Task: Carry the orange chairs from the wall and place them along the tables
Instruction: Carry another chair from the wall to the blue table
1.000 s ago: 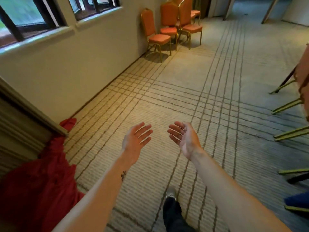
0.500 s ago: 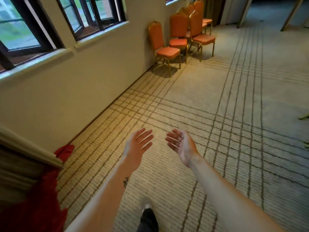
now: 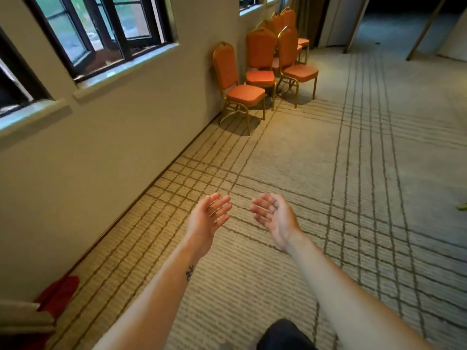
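Several orange chairs with gold frames stand against the wall ahead, under the windows. The nearest orange chair (image 3: 237, 84) is on its own, with its back to the wall. Behind it stand a second chair (image 3: 260, 61) and a third chair (image 3: 295, 59), with more packed behind them. My left hand (image 3: 208, 219) and my right hand (image 3: 275, 218) are stretched out in front of me over the carpet, palms facing each other, fingers relaxed and holding nothing. Both are well short of the chairs.
The beige wall (image 3: 101, 152) with dark-framed windows (image 3: 101, 34) runs along my left. A red cloth (image 3: 58, 294) lies at the bottom left. Striped carpet (image 3: 353, 173) spreads ahead and to the right. A dark doorway (image 3: 404, 21) opens at the far right. My dark shoe (image 3: 285, 334) shows below.
I have walked forward along the wall, so the chairs are nearer and larger. The chair legs on the right and most of the red cloth have left the view. My hands stay empty.
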Motion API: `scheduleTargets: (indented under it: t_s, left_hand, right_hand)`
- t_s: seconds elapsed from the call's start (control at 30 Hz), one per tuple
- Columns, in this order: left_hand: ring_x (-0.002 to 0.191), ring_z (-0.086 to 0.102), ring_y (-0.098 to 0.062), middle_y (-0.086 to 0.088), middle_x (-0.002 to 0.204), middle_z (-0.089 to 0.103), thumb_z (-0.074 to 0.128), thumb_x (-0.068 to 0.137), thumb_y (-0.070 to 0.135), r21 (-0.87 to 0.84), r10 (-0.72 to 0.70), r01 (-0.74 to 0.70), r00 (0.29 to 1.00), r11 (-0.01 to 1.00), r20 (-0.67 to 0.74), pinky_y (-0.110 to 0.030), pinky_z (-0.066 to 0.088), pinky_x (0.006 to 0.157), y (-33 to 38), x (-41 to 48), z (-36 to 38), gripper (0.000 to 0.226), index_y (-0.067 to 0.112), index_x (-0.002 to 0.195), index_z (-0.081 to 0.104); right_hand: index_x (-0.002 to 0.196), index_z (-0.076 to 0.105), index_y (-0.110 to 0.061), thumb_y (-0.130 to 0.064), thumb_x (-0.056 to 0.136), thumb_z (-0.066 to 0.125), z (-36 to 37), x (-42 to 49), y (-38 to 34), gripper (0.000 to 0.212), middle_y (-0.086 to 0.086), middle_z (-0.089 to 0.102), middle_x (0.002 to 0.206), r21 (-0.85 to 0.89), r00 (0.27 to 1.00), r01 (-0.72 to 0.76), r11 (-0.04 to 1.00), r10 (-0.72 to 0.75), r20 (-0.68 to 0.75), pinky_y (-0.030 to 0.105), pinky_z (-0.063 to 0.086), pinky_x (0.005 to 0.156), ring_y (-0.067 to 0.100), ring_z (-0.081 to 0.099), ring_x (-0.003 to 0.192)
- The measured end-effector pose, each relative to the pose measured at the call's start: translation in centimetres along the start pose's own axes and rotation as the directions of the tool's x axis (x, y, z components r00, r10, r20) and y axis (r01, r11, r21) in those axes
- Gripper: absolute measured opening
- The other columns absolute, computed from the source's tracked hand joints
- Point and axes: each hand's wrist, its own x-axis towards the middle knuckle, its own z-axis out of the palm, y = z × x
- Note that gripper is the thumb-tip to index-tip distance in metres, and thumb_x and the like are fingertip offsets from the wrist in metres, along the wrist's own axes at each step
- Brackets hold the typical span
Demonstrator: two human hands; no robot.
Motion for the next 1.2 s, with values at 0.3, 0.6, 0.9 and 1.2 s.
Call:
scheduleTargets:
  t_s: [0.3, 0.6, 0.9, 1.2]
  left_hand:
    - [0.117, 0.068, -0.025, -0.008, 0.125, 0.072, 0.035, 0.108, 0.034, 0.049, 0.006, -0.008, 1.0, 0.999, 0.025, -0.044, 0.048, 0.107, 7.1, 22.3, 4.6, 0.04, 0.012, 0.136, 0.055]
    - [0.118, 0.066, -0.025, -0.008, 0.126, 0.071, 0.034, 0.108, 0.035, 0.013, 0.033, -0.033, 0.999, 0.999, 0.011, -0.04, 0.049, 0.102, 15.5, 43.8, 13.1, 0.04, 0.013, 0.134, 0.056]
    - [0.118, 0.066, -0.026, -0.009, 0.127, 0.071, 0.037, 0.107, 0.033, 0.001, 0.036, -0.036, 0.999, 0.999, 0.005, -0.042, 0.047, 0.103, 22.7, 63.5, 16.0, 0.038, 0.013, 0.132, 0.057]
    - [0.117, 0.067, -0.026, -0.008, 0.124, 0.072, 0.038, 0.107, 0.033, -0.008, 0.02, -0.02, 0.997, 1.0, 0.07, -0.041, 0.049, 0.096, 34.1, 86.5, 16.4, 0.037, 0.013, 0.131, 0.058]
  right_hand:
    - [0.106, 0.062, -0.013, -0.03, 0.103, 0.041, 5.3, 21.9, -7.8, 0.027, 0.01, 0.073, 0.101, 0.018, 1.0, -0.002, 1.0, 0.002, 0.017, 0.03, 0.054, 0.072, 0.022, 0.069, 0.087]
    - [0.107, 0.062, -0.013, -0.03, 0.103, 0.041, 10.1, 43.4, -20.5, 0.027, 0.01, 0.073, 0.1, -0.004, 0.999, -0.008, 1.0, 0.008, 0.05, 0.033, 0.052, 0.077, 0.022, 0.069, 0.087]
    - [0.109, 0.064, -0.012, -0.031, 0.103, 0.043, 16.3, 62.4, -28.0, 0.029, 0.009, 0.076, 0.098, -0.04, 1.0, -0.024, 0.999, 0.024, 0.017, 0.032, 0.055, 0.076, 0.023, 0.072, 0.09]
    - [0.112, 0.064, -0.011, -0.032, 0.103, 0.045, 27.1, 82.9, -34.8, 0.03, 0.01, 0.077, 0.1, -0.061, 0.998, 0.046, 0.997, -0.048, -0.03, 0.035, 0.054, 0.078, 0.025, 0.073, 0.093]
